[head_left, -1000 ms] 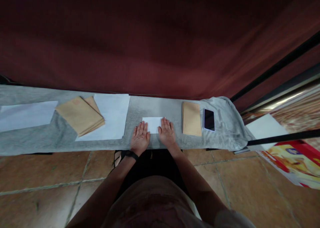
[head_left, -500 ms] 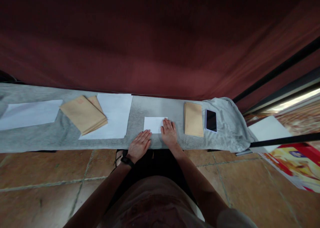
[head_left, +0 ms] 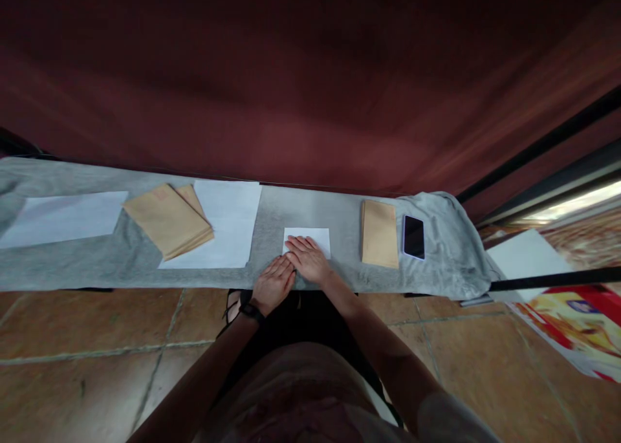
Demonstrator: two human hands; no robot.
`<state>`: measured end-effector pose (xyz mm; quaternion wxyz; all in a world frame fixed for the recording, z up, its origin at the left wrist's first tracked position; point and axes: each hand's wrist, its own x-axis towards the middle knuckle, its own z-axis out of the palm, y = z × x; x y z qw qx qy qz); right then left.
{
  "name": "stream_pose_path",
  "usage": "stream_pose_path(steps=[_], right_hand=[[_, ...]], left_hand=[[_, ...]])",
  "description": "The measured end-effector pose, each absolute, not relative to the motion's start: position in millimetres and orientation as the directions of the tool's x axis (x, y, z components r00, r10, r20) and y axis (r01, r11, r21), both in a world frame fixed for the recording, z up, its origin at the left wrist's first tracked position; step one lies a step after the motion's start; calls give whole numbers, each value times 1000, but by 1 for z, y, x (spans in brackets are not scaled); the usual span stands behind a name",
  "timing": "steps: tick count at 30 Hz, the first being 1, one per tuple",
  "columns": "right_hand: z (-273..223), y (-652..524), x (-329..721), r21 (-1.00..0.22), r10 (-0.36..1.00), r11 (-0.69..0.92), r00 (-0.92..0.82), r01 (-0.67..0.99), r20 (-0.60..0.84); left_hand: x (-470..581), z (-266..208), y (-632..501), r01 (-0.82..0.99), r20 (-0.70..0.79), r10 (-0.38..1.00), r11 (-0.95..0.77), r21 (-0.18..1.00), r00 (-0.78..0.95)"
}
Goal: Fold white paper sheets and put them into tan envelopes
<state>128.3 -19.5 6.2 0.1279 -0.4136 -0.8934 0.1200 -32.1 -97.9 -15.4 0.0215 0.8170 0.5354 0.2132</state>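
Note:
A small white piece of paper, which looks folded, lies on the grey cloth in front of me. My right hand rests flat across its middle and left part, fingers stretched out and pointing up and left. Close beside it, my left hand lies flat at the paper's lower left corner, fingers extended, a black band on the wrist. The fingertips of both hands meet or slightly overlap there. Neither hand grips anything. Part of the paper is hidden under the right hand.
Brown envelopes overlap a large white sheet on the left, with another white sheet farther left. To the right lie a stack of brown envelopes and a phone. A dark red curtain hangs behind the cloth-covered bench.
My right hand has slid left over the paper, from its right edge to beside my left hand. My left hand has hardly moved. The view has shifted slightly.

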Motion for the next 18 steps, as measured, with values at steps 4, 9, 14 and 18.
stream_pose_path(steps=[4,9,14,18], right_hand=[[2,-10,120,-290,787,612,-600,736,139],[-1,-4,116,-276,823,568,-547,776,153],[-2,-5,117,-287,861,508,-476,812,179],[-4,-5,122,-292,887,461,-427,838,176]], left_hand=[[-32,-15,-98,866,331,880,-431,253,341],[-32,-15,-98,862,329,881,-431,265,339],[-31,-11,-99,854,322,881,-438,281,346],[-31,-8,-98,848,328,877,-448,285,353]])
